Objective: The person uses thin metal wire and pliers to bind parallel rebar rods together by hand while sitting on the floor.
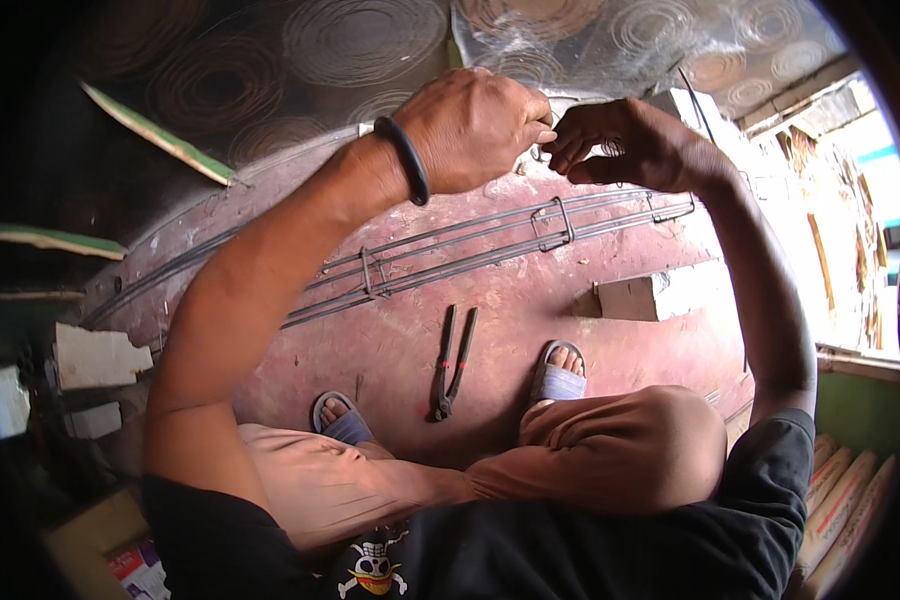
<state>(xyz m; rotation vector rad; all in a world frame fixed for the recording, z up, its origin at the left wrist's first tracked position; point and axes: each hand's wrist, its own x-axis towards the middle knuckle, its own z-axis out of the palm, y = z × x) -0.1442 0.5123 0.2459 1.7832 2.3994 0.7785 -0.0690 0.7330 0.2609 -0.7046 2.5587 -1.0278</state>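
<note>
Grip: left hand (485, 130) and right hand (630, 145) held out together, fingers bent, tips touching or nearly so; cannot tell whether anything small is pinched between them.
Steel bar frame (567, 222), thin dark rods with square ties: on the floor, just below the hands in view.
In the way: left forearm (260, 265), across the rods, hiding a stretch.
Pincers (442, 400), handles slightly parted: between frame and sandals (562, 378).
White block (660, 292): right of the pincers.
Broken pale block (100, 357): far left.
Floor (390, 370): reddish, worn.
Room: dark ring-patterned sheet (365, 40) beyond the hands; bright opening at right.
Frame's long axis: crosswise before the person, lower left to upper right, right end near the right wrist.
</note>
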